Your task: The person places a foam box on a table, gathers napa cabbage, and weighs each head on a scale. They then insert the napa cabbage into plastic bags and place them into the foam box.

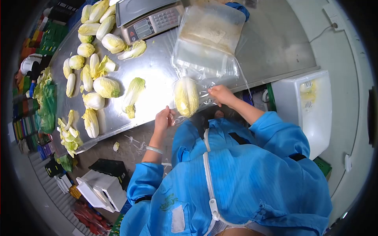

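Observation:
A napa cabbage (186,97) lies at the table's front edge inside a clear plastic bag (203,95), its leafy end pointing at me. My left hand (163,118) is closed on the bag's film at the left, just off the table edge. On the other side, my right hand (221,95) pinches the film beside the cabbage. A stack of clear plastic bags (210,33) lies right behind the cabbage. Nearest on the left are a loose pale cabbage leaf (134,94) and a whole cabbage (106,87).
The steel table (157,74) carries several more cabbages (93,101) on its left side. A digital scale (151,23) stands at the back. To the right is a white foam box (311,114); trimmed leaves (69,135) sit at the left corner. A person (31,67) shows at far left.

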A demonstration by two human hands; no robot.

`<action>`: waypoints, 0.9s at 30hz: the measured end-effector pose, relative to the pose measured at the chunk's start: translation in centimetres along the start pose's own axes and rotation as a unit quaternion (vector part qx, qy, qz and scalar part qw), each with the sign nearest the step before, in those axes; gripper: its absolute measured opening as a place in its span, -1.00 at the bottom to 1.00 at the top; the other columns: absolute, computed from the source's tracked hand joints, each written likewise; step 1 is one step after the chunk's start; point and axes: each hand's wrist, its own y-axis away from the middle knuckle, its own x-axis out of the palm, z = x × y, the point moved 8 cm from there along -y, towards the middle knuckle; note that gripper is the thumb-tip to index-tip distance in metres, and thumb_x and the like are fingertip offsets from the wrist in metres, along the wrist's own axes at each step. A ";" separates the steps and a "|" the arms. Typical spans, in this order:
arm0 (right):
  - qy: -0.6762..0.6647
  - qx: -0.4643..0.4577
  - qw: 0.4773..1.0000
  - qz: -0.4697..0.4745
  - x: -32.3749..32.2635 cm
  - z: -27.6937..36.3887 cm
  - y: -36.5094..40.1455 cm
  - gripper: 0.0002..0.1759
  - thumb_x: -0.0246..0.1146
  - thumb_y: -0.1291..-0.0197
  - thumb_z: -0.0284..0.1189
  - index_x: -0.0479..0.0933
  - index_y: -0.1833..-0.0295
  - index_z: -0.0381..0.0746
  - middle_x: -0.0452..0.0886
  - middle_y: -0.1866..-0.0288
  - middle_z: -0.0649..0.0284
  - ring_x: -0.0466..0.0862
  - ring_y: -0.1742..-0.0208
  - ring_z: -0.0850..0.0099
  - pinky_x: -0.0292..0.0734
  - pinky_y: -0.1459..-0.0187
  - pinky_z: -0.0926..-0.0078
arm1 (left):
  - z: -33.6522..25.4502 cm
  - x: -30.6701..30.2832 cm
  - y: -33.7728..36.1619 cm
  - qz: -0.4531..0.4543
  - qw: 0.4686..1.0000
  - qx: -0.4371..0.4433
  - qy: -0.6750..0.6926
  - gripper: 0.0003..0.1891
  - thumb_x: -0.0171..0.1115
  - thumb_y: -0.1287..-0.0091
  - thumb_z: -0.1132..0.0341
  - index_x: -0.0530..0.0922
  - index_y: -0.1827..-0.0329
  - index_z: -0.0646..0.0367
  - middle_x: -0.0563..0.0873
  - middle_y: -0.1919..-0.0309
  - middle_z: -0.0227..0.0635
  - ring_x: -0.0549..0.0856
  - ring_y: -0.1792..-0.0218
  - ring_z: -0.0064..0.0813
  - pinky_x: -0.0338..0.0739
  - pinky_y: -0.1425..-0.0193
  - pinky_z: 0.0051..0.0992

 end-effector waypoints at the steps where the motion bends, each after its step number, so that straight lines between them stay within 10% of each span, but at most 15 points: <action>1: 0.024 0.006 1.000 0.000 0.7 -0.2 0.0 -0.57 0.10 -0.39 -0.22 0.51 0.42 -0.34 0.45 0.72 0.25 0.44 0.80 0.46 0.31 0.71 0.39 | 0.9 -0.2 -0.7 -0.014 1.000 0.001 -0.010 -0.57 -0.04 -0.53 0.04 0.53 0.41 0.17 0.48 0.75 -0.47 0.42 0.75 -0.66 0.14 0.70 -0.62; 7: 0.082 0.042 0.990 -0.108 -1.4 0.3 0.8 -0.71 0.21 -0.26 -0.29 0.54 0.27 -0.35 0.58 0.50 0.17 0.62 0.53 0.35 0.50 0.46 0.40 | 0.0 0.7 -0.3 -0.043 0.999 -0.004 -0.006 -0.61 0.03 -0.49 0.17 0.51 0.52 0.17 0.43 0.79 -0.44 0.33 0.81 -0.62 0.16 0.74 -0.54; 10: 0.331 -0.272 0.837 -0.341 -3.2 11.2 7.7 -0.67 0.28 -0.13 -0.31 0.52 0.07 -0.30 0.62 0.11 0.04 0.63 0.05 0.16 0.51 0.02 0.25 | 0.7 0.5 -0.8 -0.012 1.000 0.000 0.029 -0.62 0.04 -0.48 0.18 0.54 0.49 0.20 0.43 0.78 -0.44 0.38 0.80 -0.60 0.19 0.73 -0.54; 13: 0.389 -0.440 0.806 -0.072 4.6 13.5 8.9 -0.46 0.32 -0.01 -0.32 0.46 -0.15 -0.25 0.46 -0.26 0.08 0.42 -0.28 0.02 0.33 -0.26 0.03 | 0.8 0.7 -1.2 -0.013 1.000 0.005 0.012 -0.64 0.06 -0.46 0.18 0.55 0.46 0.23 0.48 0.77 -0.41 0.42 0.80 -0.59 0.24 0.73 -0.54; 18: 0.557 -0.438 0.703 -0.060 10.6 10.5 5.9 -0.42 0.19 -0.11 -0.39 0.41 -0.32 0.07 0.27 -0.45 0.08 0.25 -0.44 -0.06 0.35 -0.28 -0.03 | 2.3 -0.8 -3.8 -0.036 0.977 0.057 -0.204 -0.80 0.16 -0.36 0.29 0.58 0.27 0.28 0.60 0.66 -0.34 0.51 0.75 -0.48 0.40 0.63 -0.45; 21: 0.593 -0.436 0.674 -0.063 10.9 10.9 5.8 -0.41 0.20 -0.13 -0.32 0.37 -0.35 0.10 0.27 -0.44 0.11 0.24 -0.44 -0.01 0.46 -0.17 0.09 | -6.0 1.1 0.3 -0.111 0.909 0.220 -0.336 -0.65 0.26 -0.23 0.33 0.55 -0.07 0.23 0.72 0.24 -0.16 0.71 0.32 -0.28 0.57 0.23 -0.37; 22: 0.545 -0.430 0.717 -0.061 10.3 11.3 5.7 -0.37 0.27 -0.06 -0.33 0.39 -0.33 0.08 0.32 -0.40 0.09 0.30 -0.40 0.00 0.48 -0.15 0.12 | -7.9 2.1 0.5 -0.079 0.869 0.279 -0.401 -0.37 0.35 -0.10 0.40 0.40 -0.31 0.14 0.55 -0.20 -0.06 0.61 -0.11 -0.13 0.53 -0.07 -0.36; 25: 0.371 -0.359 0.855 -0.054 6.8 13.1 4.1 -0.31 0.42 0.09 -0.32 0.45 -0.27 -0.02 0.49 -0.23 0.07 0.49 -0.23 0.04 0.54 -0.09 0.20 | -11.5 5.0 0.5 -0.039 0.660 0.512 -0.548 -0.24 0.40 -0.02 0.43 0.34 -0.38 0.12 0.36 -0.38 -0.03 0.40 -0.34 -0.01 0.38 -0.30 -0.34; 27: 0.205 -0.235 0.949 -0.051 3.3 13.3 2.2 -0.30 0.49 0.13 -0.26 0.49 -0.22 -0.10 0.62 -0.06 0.07 0.62 -0.05 0.12 0.58 -0.02 0.25 | -11.8 5.7 -2.2 0.210 0.882 0.314 -0.281 -0.08 0.44 0.00 0.43 0.18 -0.50 0.20 0.35 -0.39 -0.13 0.37 -0.39 -0.16 0.25 -0.44 -0.29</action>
